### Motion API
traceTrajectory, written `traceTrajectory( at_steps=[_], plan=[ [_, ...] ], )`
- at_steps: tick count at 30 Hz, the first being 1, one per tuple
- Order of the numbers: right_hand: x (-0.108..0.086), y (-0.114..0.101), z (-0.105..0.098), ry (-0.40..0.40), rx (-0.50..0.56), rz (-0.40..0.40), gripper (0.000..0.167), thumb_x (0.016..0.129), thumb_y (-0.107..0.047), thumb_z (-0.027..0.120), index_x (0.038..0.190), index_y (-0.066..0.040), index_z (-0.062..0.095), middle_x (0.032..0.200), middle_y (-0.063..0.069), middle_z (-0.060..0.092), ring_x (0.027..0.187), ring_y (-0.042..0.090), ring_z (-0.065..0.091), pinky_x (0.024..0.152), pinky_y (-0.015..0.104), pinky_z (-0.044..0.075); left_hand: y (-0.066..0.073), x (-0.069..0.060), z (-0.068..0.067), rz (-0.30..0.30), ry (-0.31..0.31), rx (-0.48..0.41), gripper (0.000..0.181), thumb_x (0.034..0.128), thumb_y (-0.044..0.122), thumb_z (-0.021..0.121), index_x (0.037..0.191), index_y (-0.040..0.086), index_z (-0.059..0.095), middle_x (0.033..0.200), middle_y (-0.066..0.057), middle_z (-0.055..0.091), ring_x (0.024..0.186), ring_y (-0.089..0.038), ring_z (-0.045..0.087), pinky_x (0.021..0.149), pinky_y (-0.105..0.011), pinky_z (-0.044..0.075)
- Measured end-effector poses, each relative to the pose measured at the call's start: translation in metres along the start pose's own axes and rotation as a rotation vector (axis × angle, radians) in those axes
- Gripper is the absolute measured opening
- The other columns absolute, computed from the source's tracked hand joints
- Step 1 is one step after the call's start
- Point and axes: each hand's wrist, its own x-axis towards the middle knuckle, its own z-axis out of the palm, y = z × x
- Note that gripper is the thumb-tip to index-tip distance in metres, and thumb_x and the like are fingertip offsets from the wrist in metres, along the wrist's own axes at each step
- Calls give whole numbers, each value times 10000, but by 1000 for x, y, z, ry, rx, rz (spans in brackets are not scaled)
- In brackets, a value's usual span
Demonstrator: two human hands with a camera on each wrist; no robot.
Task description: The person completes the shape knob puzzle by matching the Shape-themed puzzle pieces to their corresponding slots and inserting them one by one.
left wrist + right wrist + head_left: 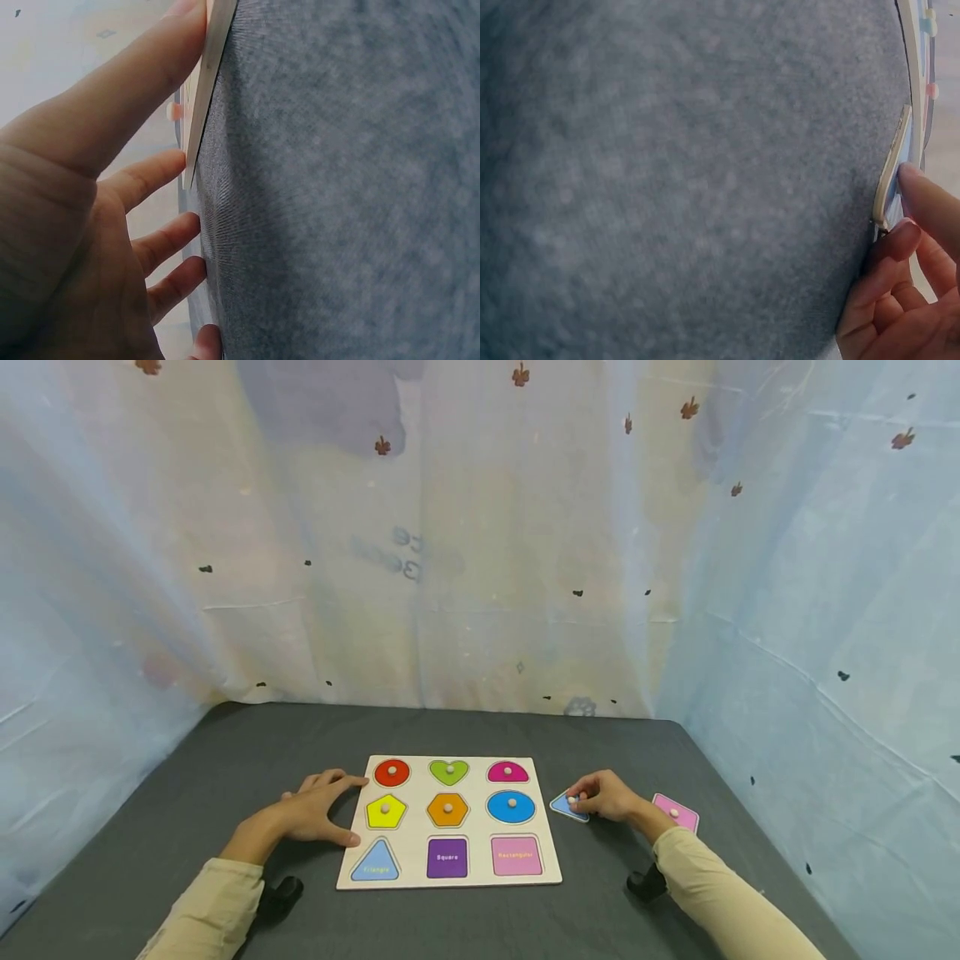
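A wooden shape-puzzle board point(417, 823) lies on the dark cloth. My left hand point(318, 810) spreads at its left side; thumb and index finger touch the edge, and in the left wrist view the other fingers point(169, 236) extend beside it. Just right of the board, my right hand point(609, 797) pinches a light-blue triangle puzzle piece point(565, 807) by its knob. That piece's pale edge point(889, 169) appears tilted in the right wrist view; whether it touches the cloth I cannot tell. Behind the right wrist lies a pink rectangle puzzle piece point(678, 812), partly hidden.
Knobbed shapes, including a red circle point(387, 777) and a blue oval point(510, 814), sit in the board's upper rows. Its front row shows knobless places: triangle point(377, 860), purple square point(447, 867) and pink rectangle point(517, 864). Pale curtains point(495, 610) surround the table point(450, 927).
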Motion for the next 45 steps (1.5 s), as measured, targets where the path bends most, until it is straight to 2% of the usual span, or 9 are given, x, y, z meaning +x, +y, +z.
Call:
traceTrajectory(
  at_steps=[9, 15, 24, 32, 38, 45],
  plan=[
    [-2, 6, -2, 3, -14, -10, 165, 922, -37, 712, 1043, 73, 735, 790, 10, 573, 744, 118, 503, 634, 225, 413, 3, -1, 2, -2, -3, 3, 1019, 692, 560, 877, 1525, 182, 429, 1530, -253, 345, 1375, -540, 302, 957, -836, 269],
    [-2, 5, -4, 29, 10, -73, 177, 917, -35, 715, 1033, 98, 729, 832, 70, 613, 758, 117, 504, 624, 219, 413, 6, -2, 2, -1, -4, 6, 1014, 689, 548, 883, 1521, 183, 433, 1533, -256, 342, 1372, -542, 301, 959, -823, 275],
    [4, -17, -5, 51, 14, -47, 165, 926, -76, 723, 1043, 38, 741, 839, 7, 559, 808, 135, 505, 666, 242, 418, 0, 1, 5, 0, -2, 13, 1012, 693, 554, 880, 1524, 193, 429, 1526, -243, 354, 1365, -531, 313, 946, -828, 285],
    [5, -39, 4, 1, 47, -139, 187, 932, -55, 707, 1059, 81, 724, 852, 35, 555, 760, 122, 503, 645, 222, 407, -1, 0, 5, 6, 1, 22, 1013, 688, 555, 881, 1522, 198, 431, 1523, -235, 359, 1354, -525, 328, 919, -806, 312],
    [8, -53, 12, -20, 59, -170, 175, 935, -44, 700, 1059, 78, 722, 836, 48, 553, 741, 122, 513, 649, 225, 424, 1, 1, 4, 13, 24, 31, 1010, 689, 553, 882, 1518, 186, 436, 1512, -239, 372, 1357, -527, 329, 941, -836, 287],
    [14, -65, 22, -37, 58, -182, 149, 940, -44, 694, 1047, 51, 735, 831, 59, 567, 743, 152, 520, 667, 228, 451, 1, -1, 3, 6, 23, 24, 1015, 695, 547, 879, 1522, 166, 430, 1510, -254, 367, 1353, -534, 325, 950, -854, 266]
  ],
)
